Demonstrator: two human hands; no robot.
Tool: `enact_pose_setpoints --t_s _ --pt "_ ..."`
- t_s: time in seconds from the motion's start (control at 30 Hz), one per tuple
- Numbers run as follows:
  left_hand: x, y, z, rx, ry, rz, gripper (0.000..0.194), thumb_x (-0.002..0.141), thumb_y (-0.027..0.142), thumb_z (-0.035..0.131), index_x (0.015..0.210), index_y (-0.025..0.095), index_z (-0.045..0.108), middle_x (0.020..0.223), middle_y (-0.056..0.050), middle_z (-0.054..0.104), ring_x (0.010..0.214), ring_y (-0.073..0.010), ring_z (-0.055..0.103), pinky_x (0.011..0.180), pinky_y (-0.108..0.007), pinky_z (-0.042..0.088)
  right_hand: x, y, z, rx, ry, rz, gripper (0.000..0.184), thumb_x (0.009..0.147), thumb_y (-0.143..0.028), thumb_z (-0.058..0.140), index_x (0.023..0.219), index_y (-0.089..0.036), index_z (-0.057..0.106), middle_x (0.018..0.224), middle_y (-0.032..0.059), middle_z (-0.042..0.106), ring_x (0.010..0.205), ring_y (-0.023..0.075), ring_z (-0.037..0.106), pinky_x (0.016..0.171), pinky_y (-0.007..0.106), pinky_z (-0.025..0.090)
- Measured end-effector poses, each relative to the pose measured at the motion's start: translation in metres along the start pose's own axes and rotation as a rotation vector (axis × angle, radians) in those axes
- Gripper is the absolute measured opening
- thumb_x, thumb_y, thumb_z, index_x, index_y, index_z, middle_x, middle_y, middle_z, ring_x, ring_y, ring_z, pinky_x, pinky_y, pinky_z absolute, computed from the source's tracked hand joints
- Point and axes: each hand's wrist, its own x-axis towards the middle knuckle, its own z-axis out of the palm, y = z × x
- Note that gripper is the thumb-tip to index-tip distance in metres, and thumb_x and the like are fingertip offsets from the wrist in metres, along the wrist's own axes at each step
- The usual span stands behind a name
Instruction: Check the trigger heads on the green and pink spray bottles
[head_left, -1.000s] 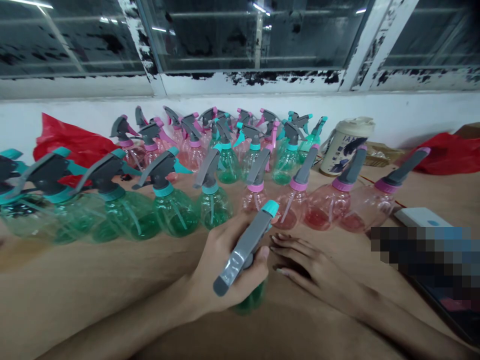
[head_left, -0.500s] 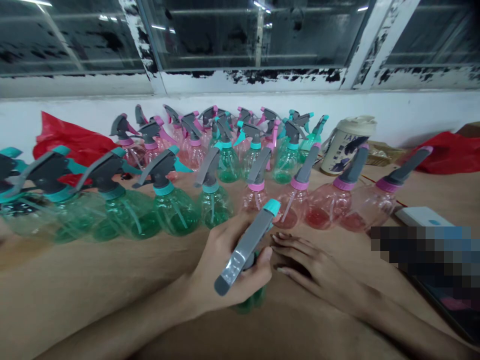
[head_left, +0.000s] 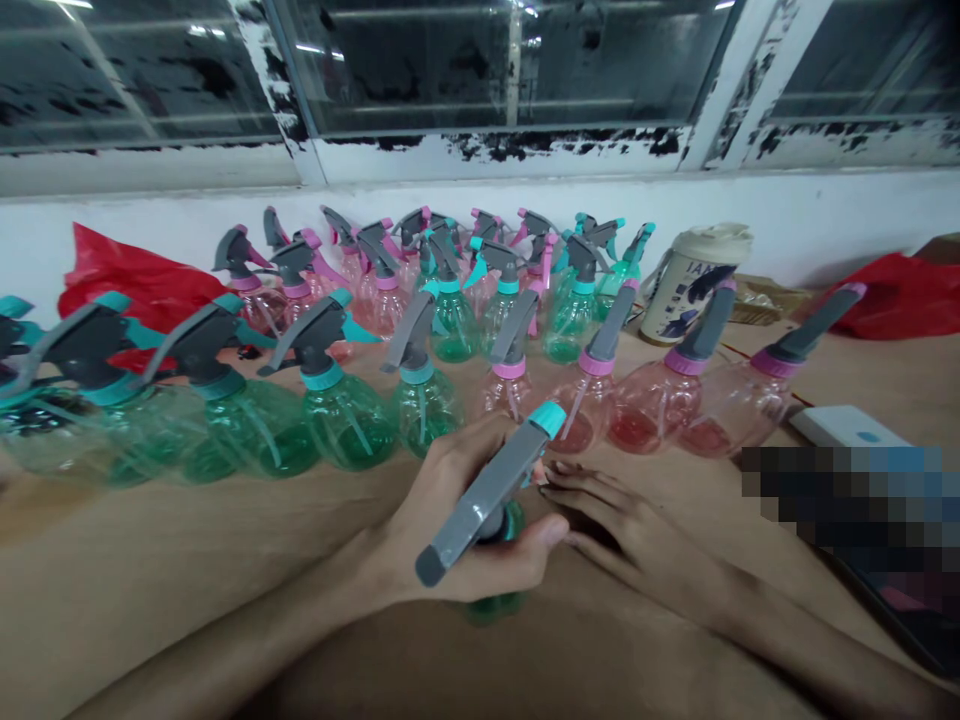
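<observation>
My left hand (head_left: 457, 510) is wrapped round the neck of a green spray bottle (head_left: 495, 605) with a grey trigger head and a teal nozzle. The nozzle points away and to the right. Most of the bottle's body is hidden under the hand, and the thumb sticks out to the right. My right hand (head_left: 630, 520) rests on the table just right of the bottle, fingers stretched out and holding nothing. Just beyond both hands runs a row of bottles, with a green spray bottle (head_left: 349, 430) among those on the left and a pink spray bottle (head_left: 652, 410) among those on the right.
More pink and green spray bottles (head_left: 454, 325) crowd behind the front row by the wall. A cream tumbler (head_left: 686, 290) stands back right. Red plastic bags (head_left: 142, 285) lie at both sides. A white box (head_left: 851, 430) and a blurred-out dark object are on the right of the table (head_left: 187, 580).
The thumb of my left hand has stretched further to the right, away from the bottle's neck. The sprayer's rear end has shifted slightly left. My right hand has hardly moved.
</observation>
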Motion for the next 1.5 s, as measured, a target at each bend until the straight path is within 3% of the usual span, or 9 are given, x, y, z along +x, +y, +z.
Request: enact_pose_setpoints --t_s 0.3,0.67,1.07,1.2,1.4,1.5 --pt "-0.001 0.0022 -0.0003 -0.048 0.029 -0.001 0.036 0.063 0.019 0.06 0.098 0.022 0.051 0.085 -0.005 0.062 0.075 -0.0213 0.062 0.068 -0.037 0.053 -0.0002 -0.0015 -0.0018 0.011 0.027 -0.005 0.039 0.09 -0.035 0.048 0.126 -0.019 0.051 0.131 0.0066 0.055 0.126 0.0207 0.044 0.105 0.043 0.038" --pt "-0.0014 0.0002 0.0003 -0.072 0.037 0.033 0.039 0.063 0.02 0.061 0.1 0.021 0.05 0.089 -0.006 0.063 0.081 -0.0223 0.061 0.072 -0.038 0.053 -0.0003 0.0002 -0.0004 -0.019 0.01 -0.014 0.04 0.091 -0.036 0.046 0.128 -0.018 0.049 0.134 0.0068 0.052 0.127 0.0208 0.042 0.105 0.043 0.038" --pt "-0.0047 -0.0032 0.0009 -0.086 -0.029 0.001 0.036 0.065 0.018 0.06 0.099 0.025 0.05 0.091 -0.004 0.058 0.083 -0.0209 0.06 0.075 -0.037 0.053 -0.0002 -0.001 -0.0017 0.02 0.015 -0.002 0.04 0.091 -0.035 0.046 0.127 -0.02 0.05 0.132 0.007 0.053 0.127 0.0215 0.042 0.104 0.044 0.038" --pt "-0.0025 -0.0038 0.0004 -0.068 -0.026 0.001 0.025 0.066 0.02 0.058 0.089 0.026 0.051 0.082 -0.001 0.059 0.077 -0.0199 0.061 0.07 -0.037 0.052 0.0 -0.0019 -0.0026 0.037 0.025 0.0 0.04 0.091 -0.034 0.047 0.128 -0.022 0.049 0.131 0.0066 0.054 0.126 0.0221 0.043 0.104 0.045 0.039" --pt "-0.0002 -0.0021 -0.0005 0.006 -0.025 -0.004 0.011 0.069 0.023 0.052 0.081 0.023 0.05 0.067 0.0 0.055 0.056 -0.0161 0.053 0.051 -0.031 0.046 0.0009 -0.0028 -0.0034 0.018 -0.023 0.003 0.041 0.092 -0.036 0.045 0.13 -0.021 0.046 0.134 0.006 0.052 0.129 0.0205 0.04 0.106 0.044 0.037" --pt "0.0007 -0.0004 -0.0012 -0.007 -0.023 0.005 0.018 0.068 0.021 0.054 0.086 0.023 0.05 0.072 -0.001 0.057 0.064 -0.0179 0.057 0.058 -0.033 0.049 0.0009 -0.0015 -0.0024 0.001 -0.031 0.007 0.042 0.092 -0.037 0.045 0.13 -0.02 0.047 0.135 0.0063 0.051 0.129 0.0204 0.039 0.106 0.043 0.036"
